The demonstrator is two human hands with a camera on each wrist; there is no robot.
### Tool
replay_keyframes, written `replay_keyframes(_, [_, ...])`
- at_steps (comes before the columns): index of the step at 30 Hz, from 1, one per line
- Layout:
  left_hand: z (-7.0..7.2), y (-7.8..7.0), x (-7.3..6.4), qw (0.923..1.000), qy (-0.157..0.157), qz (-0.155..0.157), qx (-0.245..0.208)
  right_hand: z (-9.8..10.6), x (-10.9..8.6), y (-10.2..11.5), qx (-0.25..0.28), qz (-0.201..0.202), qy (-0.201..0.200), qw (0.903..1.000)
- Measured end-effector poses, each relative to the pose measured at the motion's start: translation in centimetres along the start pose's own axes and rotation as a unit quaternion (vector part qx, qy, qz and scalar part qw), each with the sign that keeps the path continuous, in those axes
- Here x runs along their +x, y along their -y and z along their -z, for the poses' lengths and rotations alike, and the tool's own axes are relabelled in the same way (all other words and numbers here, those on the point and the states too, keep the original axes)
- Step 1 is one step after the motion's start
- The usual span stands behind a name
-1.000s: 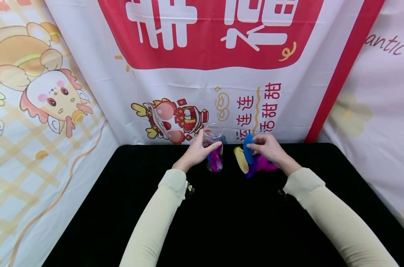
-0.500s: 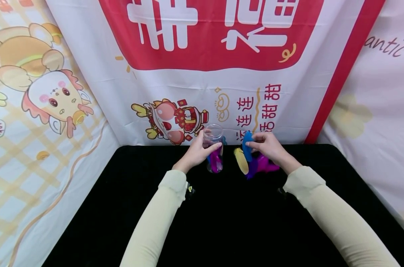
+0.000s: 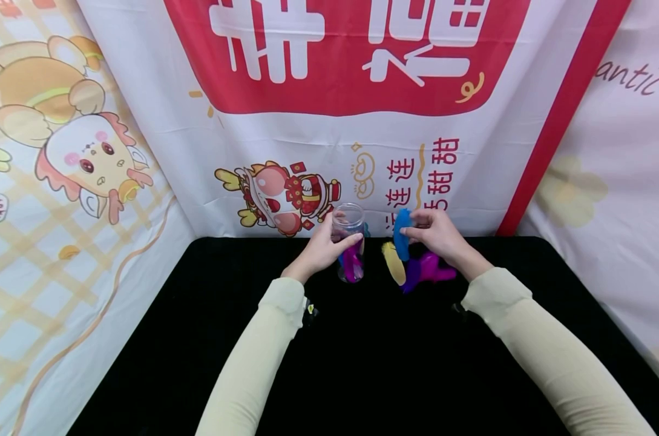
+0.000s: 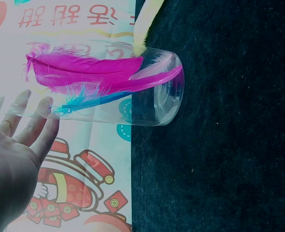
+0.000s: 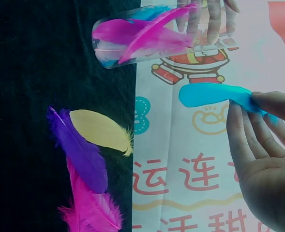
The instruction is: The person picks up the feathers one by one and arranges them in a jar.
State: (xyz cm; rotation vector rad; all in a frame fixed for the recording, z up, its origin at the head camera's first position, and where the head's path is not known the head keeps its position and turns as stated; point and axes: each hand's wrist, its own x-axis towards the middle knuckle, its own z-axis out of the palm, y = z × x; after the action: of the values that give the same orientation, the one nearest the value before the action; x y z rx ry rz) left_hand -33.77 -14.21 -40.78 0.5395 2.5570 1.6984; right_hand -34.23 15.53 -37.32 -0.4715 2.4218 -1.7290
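- Left hand (image 3: pixel 321 245): fingers curled round upper part of clear jar (image 4: pixel 147 108), thumb across the near side; grip probably steadies it.
- Jar upright at worktop (image 3: pixel 383 363) far edge, roughly mid-length, mouth up and uncovered, so contents likely stay in; can't tell if base touches down.
- Inside jar: magenta feathers (image 4: pixel 84 72), a blue one, a pale one, lying lengthwise, presumably because the jar is narrow.
- Right hand (image 3: pixel 438 236): thumb and fingers pinching blue feather (image 5: pixel 207 94) by its fluffy end, rounded tip hanging down; the end hold leaves most of the vane free.
- Blue feather in the air above worktop far edge, right of jar, apart from it.
- Below right hand, near same edge: yellow feather (image 5: pixel 101 129) touching purple feather (image 5: pixel 86 157), which overlaps magenta pile (image 5: pixel 96 212); loose, nothing holding them.
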Motion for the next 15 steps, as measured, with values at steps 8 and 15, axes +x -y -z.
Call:
replay_keyframes(8, [-0.1,0.2,0.0,1.0,0.001,-0.003,-0.009,-0.1,0.1,1.0,-0.012,0.004,-0.004,0.9999])
replay_keyframes(15, [0.0,0.1,0.0,0.9999,0.003,0.004,-0.012,-0.1,0.3,2.0,-0.016,0.019,-0.006,0.9997])
